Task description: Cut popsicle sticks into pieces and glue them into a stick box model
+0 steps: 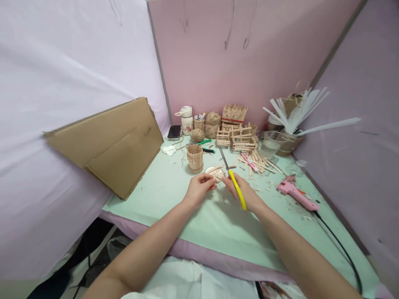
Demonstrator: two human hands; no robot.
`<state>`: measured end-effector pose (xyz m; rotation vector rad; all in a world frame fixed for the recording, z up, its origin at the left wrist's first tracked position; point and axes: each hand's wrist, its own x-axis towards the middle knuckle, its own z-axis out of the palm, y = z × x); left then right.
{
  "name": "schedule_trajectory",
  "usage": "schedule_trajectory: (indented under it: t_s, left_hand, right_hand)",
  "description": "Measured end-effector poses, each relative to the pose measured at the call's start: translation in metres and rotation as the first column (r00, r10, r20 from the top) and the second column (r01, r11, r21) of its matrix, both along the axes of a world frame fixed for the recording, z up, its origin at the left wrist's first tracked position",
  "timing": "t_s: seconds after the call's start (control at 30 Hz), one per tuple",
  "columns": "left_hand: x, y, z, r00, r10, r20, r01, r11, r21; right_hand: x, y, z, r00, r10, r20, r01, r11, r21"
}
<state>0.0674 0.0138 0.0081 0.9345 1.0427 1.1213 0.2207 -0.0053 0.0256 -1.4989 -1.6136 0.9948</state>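
Observation:
My left hand (199, 190) is closed in a pinch at the front edge of a small pale round dish (220, 170). Whatever it pinches is too small to make out. On the dish lie a thin wooden stick (214, 168) and small wooden bits. My right hand (245, 193) is closed around scissors with yellow handles (238, 191), their grey blades pointing up and away; its fingertips are close to the dish. Just beyond my left hand stands a small cup made of wooden sticks (195, 159).
Loose wooden sticks (260, 162) and a pink pen (249, 162) lie at the right, near a pink glue gun (297, 195) with a black cord. Stick-built crates (245, 143), twine balls (197, 135) and a white bottle (186, 120) line the back. Cardboard (115, 145) leans at left.

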Motion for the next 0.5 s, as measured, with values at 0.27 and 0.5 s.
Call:
schedule_trajectory:
  t_s: [0.27, 0.5]
  left_hand:
    - [0.005, 0.013, 0.002, 0.997, -0.045, 0.065, 0.048, 0.998, -0.036]
    - [0.005, 0.011, 0.002, 0.986, -0.068, 0.155, 0.086, 0.991, -0.107]
  right_hand:
    - [0.025, -0.023, 0.004, 0.981, 0.141, 0.135, -0.099, 0.956, -0.275]
    - [0.022, -0.03, 0.012, 0.987, 0.141, -0.082, -0.163, 0.842, -0.513]
